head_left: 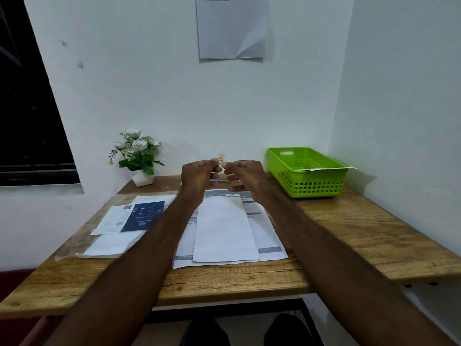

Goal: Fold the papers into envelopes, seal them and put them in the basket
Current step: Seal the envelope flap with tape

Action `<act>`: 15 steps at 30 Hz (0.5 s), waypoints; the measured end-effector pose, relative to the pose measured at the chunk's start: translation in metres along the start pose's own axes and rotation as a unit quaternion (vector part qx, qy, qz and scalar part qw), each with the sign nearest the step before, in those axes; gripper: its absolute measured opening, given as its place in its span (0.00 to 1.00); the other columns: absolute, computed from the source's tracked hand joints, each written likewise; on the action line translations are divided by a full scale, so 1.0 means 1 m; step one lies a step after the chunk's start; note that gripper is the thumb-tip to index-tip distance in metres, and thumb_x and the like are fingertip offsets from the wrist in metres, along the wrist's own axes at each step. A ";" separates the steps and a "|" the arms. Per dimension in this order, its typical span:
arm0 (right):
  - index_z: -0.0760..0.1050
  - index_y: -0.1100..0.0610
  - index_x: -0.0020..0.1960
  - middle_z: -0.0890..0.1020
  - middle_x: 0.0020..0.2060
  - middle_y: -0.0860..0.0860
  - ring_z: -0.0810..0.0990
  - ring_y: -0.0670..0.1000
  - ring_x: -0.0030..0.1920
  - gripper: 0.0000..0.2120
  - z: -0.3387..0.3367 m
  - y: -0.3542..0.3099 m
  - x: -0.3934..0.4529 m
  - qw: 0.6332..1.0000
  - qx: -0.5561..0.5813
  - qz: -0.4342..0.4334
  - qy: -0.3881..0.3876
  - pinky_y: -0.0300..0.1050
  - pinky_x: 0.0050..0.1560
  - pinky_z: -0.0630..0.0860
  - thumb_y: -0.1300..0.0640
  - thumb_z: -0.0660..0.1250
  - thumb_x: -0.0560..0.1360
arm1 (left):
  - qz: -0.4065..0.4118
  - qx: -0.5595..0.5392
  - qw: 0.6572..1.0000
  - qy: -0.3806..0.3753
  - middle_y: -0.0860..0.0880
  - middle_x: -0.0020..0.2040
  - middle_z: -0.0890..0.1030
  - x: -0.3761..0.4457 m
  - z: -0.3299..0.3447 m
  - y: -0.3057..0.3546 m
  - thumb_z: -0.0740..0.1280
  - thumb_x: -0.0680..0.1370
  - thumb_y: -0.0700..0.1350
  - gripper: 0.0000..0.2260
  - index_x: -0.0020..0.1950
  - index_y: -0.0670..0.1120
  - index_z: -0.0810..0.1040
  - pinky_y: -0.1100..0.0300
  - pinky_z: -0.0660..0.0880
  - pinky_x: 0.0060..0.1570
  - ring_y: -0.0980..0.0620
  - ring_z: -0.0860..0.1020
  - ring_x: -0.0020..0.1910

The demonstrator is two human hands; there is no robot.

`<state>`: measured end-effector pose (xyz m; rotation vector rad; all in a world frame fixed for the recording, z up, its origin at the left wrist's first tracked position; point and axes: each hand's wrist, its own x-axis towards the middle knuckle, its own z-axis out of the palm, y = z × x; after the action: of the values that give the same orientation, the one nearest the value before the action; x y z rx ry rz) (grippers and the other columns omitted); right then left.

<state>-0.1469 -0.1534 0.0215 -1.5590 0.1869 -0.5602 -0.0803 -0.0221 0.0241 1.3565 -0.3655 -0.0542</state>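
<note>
While both hands are raised above the middle of the desk [349, 221], the left hand [197, 174] and right hand [243, 173] pinch a small sticker-like piece [221, 159] between their fingertips, fingers curled on it; exactly what it is is too small to tell, probably a seal being peeled. Below them a folded paper [224, 228] lies flat on a printed sheet [270, 236], both near the front edge of the desk, centre. A green basket [306, 181] sits at the back right corner, with a white paper edge [329, 168] poking over its rim, likely a finished envelope.

Handling judgement: the seal is featherweight, limp and tacky, so it should be held by its very edge or it will stick to skin or curl on itself. The folded paper is light, thin and slides easily on the wood; it creases for good, so pressing flat with one hand while sealing looks safest, and lifting by a long edge afterwards.

Also there: a pen [224, 181] just behind the papers, a clear sleeve with a leaflet [139, 217] at the left side, a flower pot [139, 158] at the back left.
</note>
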 end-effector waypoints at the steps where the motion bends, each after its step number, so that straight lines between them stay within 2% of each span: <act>1: 0.84 0.64 0.49 0.84 0.40 0.54 0.82 0.51 0.39 0.14 0.000 0.000 -0.001 1.000 0.001 0.000 0.002 0.49 0.38 0.84 0.51 0.76 0.75 | 0.000 -0.001 1.000 -0.003 0.43 0.41 0.87 -0.001 0.001 0.000 0.74 0.78 0.43 0.05 0.45 0.43 0.85 0.57 0.84 0.35 0.49 0.83 0.34; 3: 0.84 0.62 0.49 0.84 0.41 0.55 0.81 0.51 0.39 0.12 0.001 -0.001 -0.001 1.000 0.004 0.001 0.008 0.47 0.37 0.83 0.53 0.76 0.76 | 0.000 0.006 1.000 -0.006 0.44 0.41 0.87 -0.003 0.003 0.000 0.74 0.78 0.43 0.04 0.43 0.45 0.85 0.56 0.84 0.37 0.50 0.84 0.35; 7: 0.84 0.59 0.45 0.85 0.40 0.54 0.82 0.50 0.37 0.07 0.002 -0.001 -0.001 0.999 0.011 0.004 0.032 0.43 0.33 0.80 0.55 0.76 0.75 | 0.006 0.018 1.000 -0.014 0.48 0.36 0.87 -0.002 0.003 -0.003 0.75 0.78 0.44 0.05 0.43 0.45 0.85 0.62 0.81 0.32 0.54 0.83 0.30; 11: 0.82 0.58 0.41 0.84 0.36 0.52 0.81 0.48 0.32 0.06 0.001 -0.001 0.000 0.999 0.007 0.010 0.043 0.42 0.31 0.79 0.57 0.76 0.74 | 0.001 0.044 0.999 -0.029 0.46 0.40 0.88 0.003 0.001 -0.007 0.74 0.78 0.48 0.08 0.45 0.43 0.87 0.56 0.84 0.37 0.50 0.83 0.34; 13: 0.82 0.58 0.39 0.83 0.34 0.52 0.80 0.49 0.30 0.06 0.002 -0.001 0.003 0.998 0.002 0.023 0.064 0.44 0.31 0.80 0.58 0.76 0.73 | 0.040 0.121 0.992 -0.020 0.46 0.40 0.87 0.006 -0.001 -0.012 0.71 0.79 0.52 0.12 0.45 0.44 0.88 0.54 0.84 0.38 0.49 0.84 0.36; 15: 0.81 0.59 0.38 0.83 0.33 0.53 0.80 0.50 0.29 0.06 0.001 0.000 0.005 0.994 0.000 0.042 0.099 0.46 0.31 0.80 0.59 0.76 0.72 | 0.118 0.307 0.944 0.003 0.48 0.42 0.88 0.010 -0.004 -0.018 0.68 0.80 0.54 0.14 0.46 0.47 0.89 0.54 0.81 0.43 0.47 0.84 0.41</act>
<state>-0.1419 -0.1547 0.0231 -1.4880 0.4026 -0.6487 -0.0668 -0.0244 0.0084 1.9160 -0.5659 0.2861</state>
